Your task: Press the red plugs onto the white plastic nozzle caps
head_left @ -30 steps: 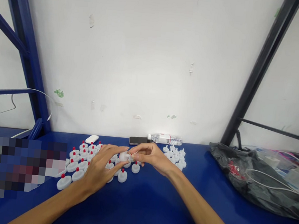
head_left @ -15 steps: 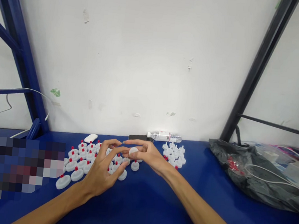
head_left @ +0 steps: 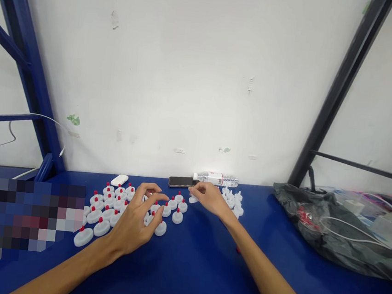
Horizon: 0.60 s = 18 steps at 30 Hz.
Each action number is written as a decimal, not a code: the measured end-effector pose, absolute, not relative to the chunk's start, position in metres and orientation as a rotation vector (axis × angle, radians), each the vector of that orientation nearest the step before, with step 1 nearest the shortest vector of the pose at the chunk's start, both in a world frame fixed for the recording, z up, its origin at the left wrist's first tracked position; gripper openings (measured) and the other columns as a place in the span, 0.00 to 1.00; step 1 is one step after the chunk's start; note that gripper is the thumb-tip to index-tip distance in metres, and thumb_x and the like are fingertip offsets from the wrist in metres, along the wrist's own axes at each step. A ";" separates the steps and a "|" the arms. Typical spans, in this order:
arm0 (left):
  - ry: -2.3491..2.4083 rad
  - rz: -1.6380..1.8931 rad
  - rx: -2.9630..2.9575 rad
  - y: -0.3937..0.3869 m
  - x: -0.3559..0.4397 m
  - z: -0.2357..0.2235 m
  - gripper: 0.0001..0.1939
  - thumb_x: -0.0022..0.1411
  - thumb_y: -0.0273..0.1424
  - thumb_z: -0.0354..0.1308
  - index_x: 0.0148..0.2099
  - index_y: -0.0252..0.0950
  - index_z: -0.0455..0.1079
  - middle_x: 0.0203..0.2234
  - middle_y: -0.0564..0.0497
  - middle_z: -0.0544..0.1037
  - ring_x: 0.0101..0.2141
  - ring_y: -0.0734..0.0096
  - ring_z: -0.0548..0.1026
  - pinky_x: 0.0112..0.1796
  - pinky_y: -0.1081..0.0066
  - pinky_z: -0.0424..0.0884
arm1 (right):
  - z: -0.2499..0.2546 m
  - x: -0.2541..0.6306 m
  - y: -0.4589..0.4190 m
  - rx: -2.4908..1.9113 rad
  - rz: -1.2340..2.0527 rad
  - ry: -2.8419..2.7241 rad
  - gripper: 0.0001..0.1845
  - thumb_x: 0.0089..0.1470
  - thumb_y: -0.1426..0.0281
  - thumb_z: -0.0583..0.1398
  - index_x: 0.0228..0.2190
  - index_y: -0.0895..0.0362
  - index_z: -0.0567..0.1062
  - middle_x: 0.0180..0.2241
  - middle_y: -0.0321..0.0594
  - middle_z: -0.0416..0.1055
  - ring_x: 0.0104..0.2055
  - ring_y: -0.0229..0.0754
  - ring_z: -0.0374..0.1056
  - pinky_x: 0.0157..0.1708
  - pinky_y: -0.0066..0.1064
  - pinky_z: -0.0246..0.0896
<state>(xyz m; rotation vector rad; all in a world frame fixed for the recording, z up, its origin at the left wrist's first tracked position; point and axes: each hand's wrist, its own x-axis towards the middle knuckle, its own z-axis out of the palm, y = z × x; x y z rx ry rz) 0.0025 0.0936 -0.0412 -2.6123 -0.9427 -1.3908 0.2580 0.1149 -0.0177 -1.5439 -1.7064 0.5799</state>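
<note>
My right hand (head_left: 209, 198) pinches the top of a white nozzle cap (head_left: 193, 200) at the table's far side. Its fingers hide the cap's tip. My left hand (head_left: 137, 217) hovers with thumb and fingers apart and nothing between them. Around and behind it stand many white nozzle caps with red tips, among them a large one (head_left: 83, 236) at the near left and a smaller one (head_left: 177, 216) to the right. Beyond my right wrist sits a cluster of white nozzle caps (head_left: 237, 202) without red tips, partly hidden by the hand.
A phone (head_left: 180, 182) and a lying clear bottle (head_left: 218, 179) are by the wall. A white case (head_left: 119, 180) lies at the back left. On the right, a dark plastic bag (head_left: 338, 248) carries small red parts (head_left: 307, 218). A small red piece (head_left: 238, 249) shows beside my right forearm.
My right hand has moved away from the left, to the right, and has turned the cap from base-towards-me to base-down near the table. My left hand stays nearly in place, fingers apart.
</note>
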 end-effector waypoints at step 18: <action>-0.957 -1.326 -2.698 0.093 0.002 -0.040 0.12 0.73 0.29 0.49 0.52 0.42 0.71 0.49 0.46 0.67 0.48 0.61 0.71 0.49 0.59 0.73 | 0.015 0.306 0.097 -2.446 0.132 -1.647 0.10 0.53 0.63 0.70 0.33 0.57 0.82 0.39 0.52 0.81 0.46 0.57 0.78 0.42 0.39 0.66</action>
